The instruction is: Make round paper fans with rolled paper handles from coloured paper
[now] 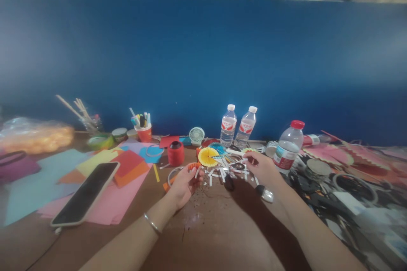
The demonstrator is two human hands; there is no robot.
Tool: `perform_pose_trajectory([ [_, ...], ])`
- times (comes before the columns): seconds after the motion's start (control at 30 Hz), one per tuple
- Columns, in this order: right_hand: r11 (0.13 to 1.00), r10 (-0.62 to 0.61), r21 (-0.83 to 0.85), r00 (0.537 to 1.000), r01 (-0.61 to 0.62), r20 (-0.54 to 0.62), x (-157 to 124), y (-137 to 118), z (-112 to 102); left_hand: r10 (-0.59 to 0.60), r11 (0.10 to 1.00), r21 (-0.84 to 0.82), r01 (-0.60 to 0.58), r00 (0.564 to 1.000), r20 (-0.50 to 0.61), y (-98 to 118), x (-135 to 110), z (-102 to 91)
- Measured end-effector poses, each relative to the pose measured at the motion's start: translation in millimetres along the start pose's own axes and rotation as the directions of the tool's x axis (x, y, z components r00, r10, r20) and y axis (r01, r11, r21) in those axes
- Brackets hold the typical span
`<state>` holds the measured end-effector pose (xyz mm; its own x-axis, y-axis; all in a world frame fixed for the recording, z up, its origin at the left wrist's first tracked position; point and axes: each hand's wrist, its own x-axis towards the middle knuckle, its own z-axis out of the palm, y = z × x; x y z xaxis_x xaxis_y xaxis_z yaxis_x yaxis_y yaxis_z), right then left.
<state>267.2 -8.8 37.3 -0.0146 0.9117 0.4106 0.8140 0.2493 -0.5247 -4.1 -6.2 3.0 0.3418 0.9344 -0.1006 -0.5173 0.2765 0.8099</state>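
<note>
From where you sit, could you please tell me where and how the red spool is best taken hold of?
Probably by its round side, thumb and fingers across the middle, coming from the near side. The red spool stands upright, its side bare; the left hand, holding orange paper, lies just to its front right.

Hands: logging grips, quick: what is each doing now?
Left hand: closed on orange pleated paper.
Right hand: curled over white paper strips; hold cannot be told.
</note>
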Motion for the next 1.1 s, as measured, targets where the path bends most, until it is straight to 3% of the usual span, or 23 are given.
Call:
perform_pose_trajectory([
  [0.07,0.985,-0.128,-0.112,0.992,0.129,0.018,-4,0,1,-0.002,1.0,0.003,0.002,1.0,0.004,0,0,0.1],
  [0.13,0.952,-0.211,-0.191,0.965,0.239,0.154,-11,3,8,-0.003,1.0,0.007,0.003,1.0,0.004,0,0,0.0],
  [0.2,0.937,-0.187,-0.234,0.939,0.259,0.29,-19,7,18,-0.005,1.0,0.009,0.005,1.0,0.003,-1,0,0.0],
  [0.3,0.952,-0.112,-0.231,0.931,0.2,0.347,-28,13,26,-0.012,1.0,0.006,0.012,1.0,0.01,-1,0,0.4],
  [0.5,0.931,-0.181,-0.191,0.85,0.31,0.494,-30,5,11,-0.002,1.0,-0.013,0.002,1.0,0.018,-2,1,1.4],
  [0.53,0.926,-0.181,-0.208,0.854,0.315,0.488,-29,3,9,-0.004,1.0,-0.013,0.004,1.0,0.017,-2,1,1.2],
  [0.67,0.912,-0.096,-0.344,0.933,0.222,0.348,-28,-6,10,-0.012,1.0,0.0,0.012,1.0,0.018,-3,1,-0.4],
  [0.83,0.926,0.039,-0.368,0.947,0.086,0.319,-25,-8,21,0.001,1.0,0.018,-0.002,1.0,0.021,-3,0,-0.7],
  [0.97,0.98,0.112,-0.192,0.951,-0.058,0.287,-23,-10,17,-0.008,1.0,0.021,0.007,0.999,0.035,-2,0,0.8],
  [1.03,0.99,0.135,-0.004,0.94,-0.141,0.313,-23,-11,11,-0.014,1.0,0.019,0.013,0.999,0.039,-1,-1,1.3],
  [1.1,0.944,0.163,0.205,0.907,-0.257,0.388,-23,-12,5,-0.014,1.0,0.02,0.014,0.999,0.039,-2,-1,1.3],
])
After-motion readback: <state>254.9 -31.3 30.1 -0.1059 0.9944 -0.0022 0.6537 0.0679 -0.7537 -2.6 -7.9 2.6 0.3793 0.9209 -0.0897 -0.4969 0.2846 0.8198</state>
